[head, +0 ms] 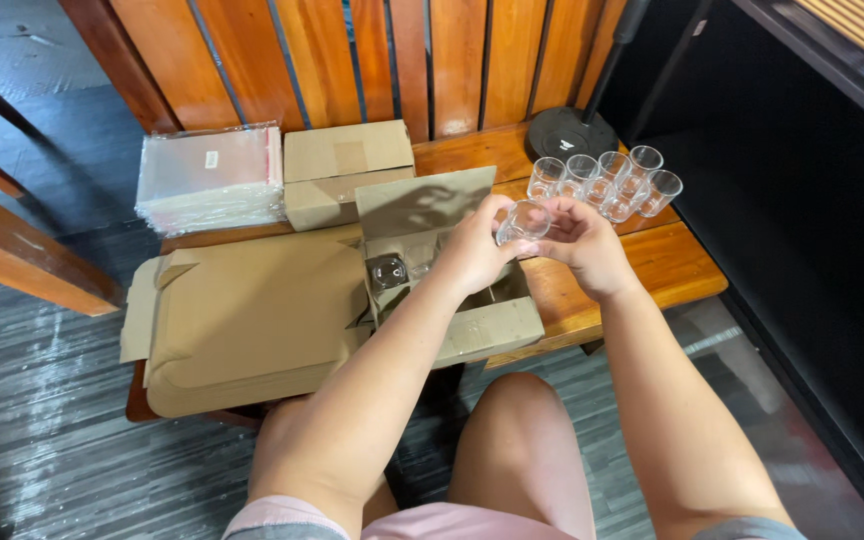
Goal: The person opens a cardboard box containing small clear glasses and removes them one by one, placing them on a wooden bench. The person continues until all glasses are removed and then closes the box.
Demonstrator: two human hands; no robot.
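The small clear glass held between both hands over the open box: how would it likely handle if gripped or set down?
The small clear glass, held by the left hand and right hand, looks rigid and probably fragile, being thin and transparent. Its smooth surface may be slippery. On its side its round shape would likely roll; the glasses on the bench stand upright steadily.

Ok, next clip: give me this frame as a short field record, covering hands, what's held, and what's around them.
setting: wooden bench with a slatted back
left hand: grip on a small clear glass
right hand: fingers on the same glass, from the other side
below the hands: open cardboard box with dividers, one glass in a cell
to the right: cluster of clear glasses
to the left: flat cardboard sheets
behind: closed small boxes, stack of clear plastic bags
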